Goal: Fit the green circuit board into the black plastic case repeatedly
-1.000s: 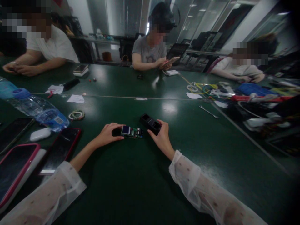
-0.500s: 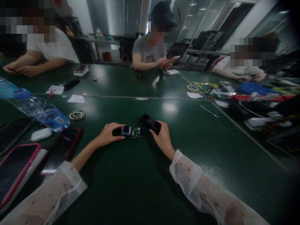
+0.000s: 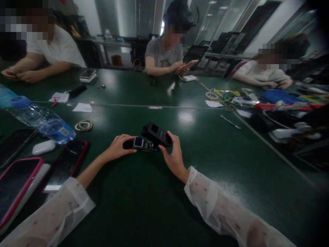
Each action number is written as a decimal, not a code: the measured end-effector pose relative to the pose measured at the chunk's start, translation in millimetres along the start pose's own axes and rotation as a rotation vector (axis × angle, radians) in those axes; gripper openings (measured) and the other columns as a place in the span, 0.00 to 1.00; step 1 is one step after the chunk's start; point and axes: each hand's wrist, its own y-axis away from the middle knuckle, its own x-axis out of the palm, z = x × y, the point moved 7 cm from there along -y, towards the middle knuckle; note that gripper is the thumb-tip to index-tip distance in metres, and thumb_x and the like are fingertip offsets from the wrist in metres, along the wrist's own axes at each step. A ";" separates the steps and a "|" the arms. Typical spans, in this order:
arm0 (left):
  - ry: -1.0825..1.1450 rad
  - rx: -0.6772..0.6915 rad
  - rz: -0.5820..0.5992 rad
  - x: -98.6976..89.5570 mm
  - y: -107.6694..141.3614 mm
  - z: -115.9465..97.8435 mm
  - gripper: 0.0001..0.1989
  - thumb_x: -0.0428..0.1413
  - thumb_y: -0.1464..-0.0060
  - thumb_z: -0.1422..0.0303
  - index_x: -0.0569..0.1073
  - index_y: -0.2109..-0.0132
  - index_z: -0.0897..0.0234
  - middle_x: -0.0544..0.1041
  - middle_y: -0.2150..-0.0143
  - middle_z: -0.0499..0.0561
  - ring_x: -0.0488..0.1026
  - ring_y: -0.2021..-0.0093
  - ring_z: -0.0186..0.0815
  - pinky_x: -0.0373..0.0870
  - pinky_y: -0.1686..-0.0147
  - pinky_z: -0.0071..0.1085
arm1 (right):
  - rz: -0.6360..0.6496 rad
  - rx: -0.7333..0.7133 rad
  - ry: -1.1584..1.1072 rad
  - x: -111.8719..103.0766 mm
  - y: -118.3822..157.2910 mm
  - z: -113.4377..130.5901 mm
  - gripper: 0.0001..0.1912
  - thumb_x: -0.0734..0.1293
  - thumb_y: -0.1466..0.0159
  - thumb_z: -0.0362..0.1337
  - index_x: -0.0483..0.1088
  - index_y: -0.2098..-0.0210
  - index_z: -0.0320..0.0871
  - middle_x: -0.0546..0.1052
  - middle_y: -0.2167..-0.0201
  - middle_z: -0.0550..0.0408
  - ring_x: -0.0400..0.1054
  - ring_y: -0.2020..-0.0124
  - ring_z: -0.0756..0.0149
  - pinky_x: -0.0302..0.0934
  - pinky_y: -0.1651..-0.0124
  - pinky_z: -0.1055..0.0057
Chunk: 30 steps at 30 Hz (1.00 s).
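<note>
Between the thumb and fingers of my left hand (image 3: 119, 148) is a small circuit board (image 3: 146, 145) with a little square screen at its left end. Dark material behind the screen, near my palm, is too dim to make out. My right hand (image 3: 176, 156) is closed on the right end of a black plastic housing (image 3: 157, 133), which has a rectangular window and a row of small marks. The housing is tilted and lies just behind the board, partly overlapping it in view; whether they touch I cannot tell.
At left lie a water bottle (image 3: 43, 118), a phone (image 3: 67, 164), a white earphone case (image 3: 43, 147) and a bracelet (image 3: 84, 126). A wrench (image 3: 230, 121) and tangled cables (image 3: 226, 97) are at right. Three people sit across the green table (image 3: 144, 206).
My right hand has moved the black housing left, closer to the circuit board, and its windowed face now shows more. My left hand and the board have stayed almost still.
</note>
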 end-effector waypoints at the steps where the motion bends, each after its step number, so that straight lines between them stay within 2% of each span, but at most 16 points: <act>1: -0.001 -0.006 -0.007 0.4 0.2 1.6 0.29 0.60 0.48 0.53 0.66 0.40 0.52 0.71 0.44 0.51 0.65 0.43 0.47 0.57 0.43 0.46 | 0.043 -0.023 -0.006 4.0 0.9 3.3 0.31 0.64 0.34 0.39 0.49 0.35 0.49 0.62 0.44 0.45 0.60 0.42 0.55 0.61 0.40 0.51; 9: -0.021 -0.025 -0.045 1.9 -0.1 7.1 0.28 0.61 0.51 0.51 0.69 0.46 0.59 0.72 0.46 0.54 0.68 0.45 0.47 0.59 0.44 0.46 | 0.250 -0.113 -0.014 20.1 2.3 12.9 0.32 0.61 0.33 0.35 0.44 0.33 0.49 0.60 0.43 0.44 0.58 0.40 0.54 0.59 0.39 0.49; 12: -0.019 -0.009 -0.033 0.4 -0.6 2.8 0.30 0.61 0.50 0.51 0.67 0.43 0.57 0.72 0.45 0.54 0.67 0.44 0.47 0.58 0.43 0.47 | 0.321 -0.105 -0.010 25.5 2.5 12.6 0.32 0.61 0.33 0.35 0.45 0.33 0.50 0.60 0.43 0.43 0.59 0.41 0.53 0.60 0.39 0.47; 17: 0.007 -0.005 -0.005 -3.6 0.0 -6.2 0.38 0.62 0.51 0.51 0.58 0.35 0.49 0.66 0.37 0.52 0.62 0.40 0.49 0.56 0.42 0.48 | 0.434 -0.094 -0.004 34.4 4.6 9.3 0.32 0.64 0.36 0.34 0.49 0.35 0.48 0.61 0.44 0.43 0.62 0.43 0.52 0.62 0.41 0.46; 22: -0.011 -0.025 0.005 -4.1 0.9 -8.2 0.37 0.62 0.52 0.51 0.60 0.36 0.49 0.67 0.40 0.52 0.63 0.41 0.49 0.57 0.43 0.47 | 0.446 -0.091 -0.013 37.6 4.7 4.5 0.35 0.65 0.37 0.34 0.46 0.35 0.48 0.62 0.44 0.43 0.63 0.44 0.53 0.63 0.42 0.46; 30: -0.033 -0.002 0.017 -2.0 0.6 -9.4 0.34 0.63 0.51 0.54 0.62 0.38 0.48 0.68 0.44 0.52 0.63 0.43 0.48 0.57 0.44 0.46 | 0.427 -0.154 -0.029 35.1 3.3 9.3 0.30 0.66 0.38 0.32 0.52 0.39 0.46 0.64 0.46 0.44 0.62 0.44 0.54 0.63 0.42 0.48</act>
